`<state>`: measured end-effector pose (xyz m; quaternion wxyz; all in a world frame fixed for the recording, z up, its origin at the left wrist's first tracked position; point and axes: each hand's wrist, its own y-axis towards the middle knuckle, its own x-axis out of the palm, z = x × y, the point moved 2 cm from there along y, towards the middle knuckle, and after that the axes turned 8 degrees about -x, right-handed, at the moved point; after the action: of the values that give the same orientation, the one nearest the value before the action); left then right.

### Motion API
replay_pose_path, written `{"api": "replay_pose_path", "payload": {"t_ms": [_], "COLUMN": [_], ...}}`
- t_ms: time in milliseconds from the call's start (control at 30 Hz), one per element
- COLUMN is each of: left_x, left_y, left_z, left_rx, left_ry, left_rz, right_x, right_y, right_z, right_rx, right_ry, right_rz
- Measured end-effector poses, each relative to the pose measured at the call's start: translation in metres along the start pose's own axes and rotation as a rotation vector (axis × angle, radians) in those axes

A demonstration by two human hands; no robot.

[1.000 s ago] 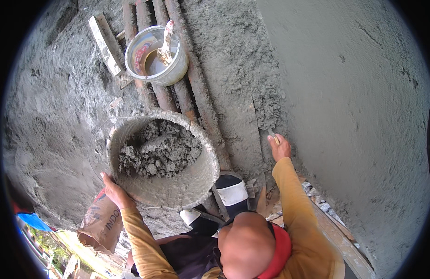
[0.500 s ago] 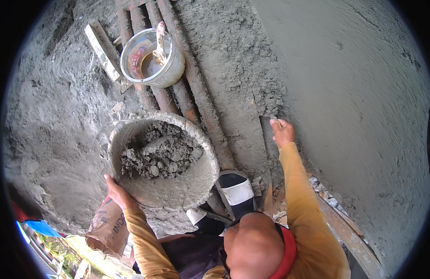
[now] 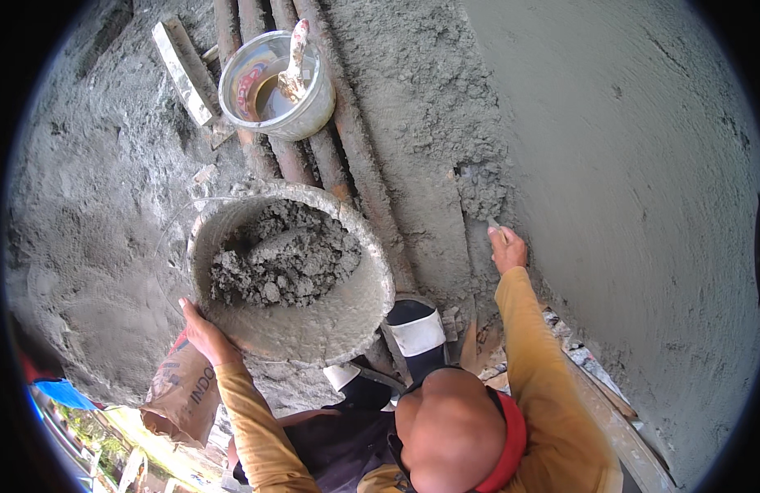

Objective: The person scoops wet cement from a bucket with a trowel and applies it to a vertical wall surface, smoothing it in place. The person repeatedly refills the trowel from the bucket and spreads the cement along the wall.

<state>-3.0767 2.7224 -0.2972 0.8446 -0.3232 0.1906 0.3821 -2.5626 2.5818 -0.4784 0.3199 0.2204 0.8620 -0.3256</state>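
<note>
My left hand [image 3: 206, 335] grips the lower left side of a mortar-crusted bucket [image 3: 314, 333], which leans with its mouth facing up toward me. Grey, lumpy mortar [image 3: 294, 255] lies inside it. My right hand [image 3: 507, 249] is closed around what looks like the handle of a trowel [image 3: 493, 223]. Only a short pale piece shows at the fingers; the blade is hard to make out against grey mortar. Just beyond that hand, a clump of wet mortar [image 3: 485, 191] sits at the edge of the rough strip beside the smooth grey surface [image 3: 626, 189].
Several rusty pipes [image 3: 359, 156] run under the bucket. On them stands a clear pail [image 3: 310, 119] with murky water and a mortar-smeared brush [image 3: 295, 62]. A wooden float [image 3: 183, 74] lies beside it. A paper sack [image 3: 179, 394] and boards [image 3: 614, 411] are near me.
My right hand has drawn back toward me, and a mortar clump with a dark gap beside it now shows ahead of it. My left hand keeps its hold on the bucket. The view has shifted slightly.
</note>
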Motion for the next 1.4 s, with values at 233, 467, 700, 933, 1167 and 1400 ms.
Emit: {"api": "replay_pose_path", "payload": {"t_ms": [233, 467, 700, 933, 1167, 1400], "left_x": [-0.004, -0.009, -0.002, -0.003, -0.007, 0.006], "left_y": [0.001, 0.02, 0.012, 0.02, 0.015, 0.002], "left_z": [-0.001, -0.012, -0.01, -0.012, -0.009, -0.002], "left_rx": [0.087, 0.087, 0.102, 0.019, 0.101, 0.065], "left_ry": [-0.029, 0.017, -0.141, -0.081, -0.017, -0.01], "left_rz": [0.034, -0.057, -0.15, -0.078, -0.079, -0.05], "right_x": [-0.047, -0.108, -0.088, -0.062, -0.011, 0.034], "right_y": [-0.08, -0.135, -0.134, -0.078, 0.0, 0.088], "right_z": [-0.034, -0.187, -0.229, -0.051, -0.056, -0.091], "right_rx": [0.148, -0.589, -0.579, -0.019, -0.076, -0.037], "right_ry": [0.171, -0.024, 0.094, -0.107, -0.216, -0.005], "right_rz": [0.022, 0.056, -0.006, -0.122, -0.155, -0.073]}}
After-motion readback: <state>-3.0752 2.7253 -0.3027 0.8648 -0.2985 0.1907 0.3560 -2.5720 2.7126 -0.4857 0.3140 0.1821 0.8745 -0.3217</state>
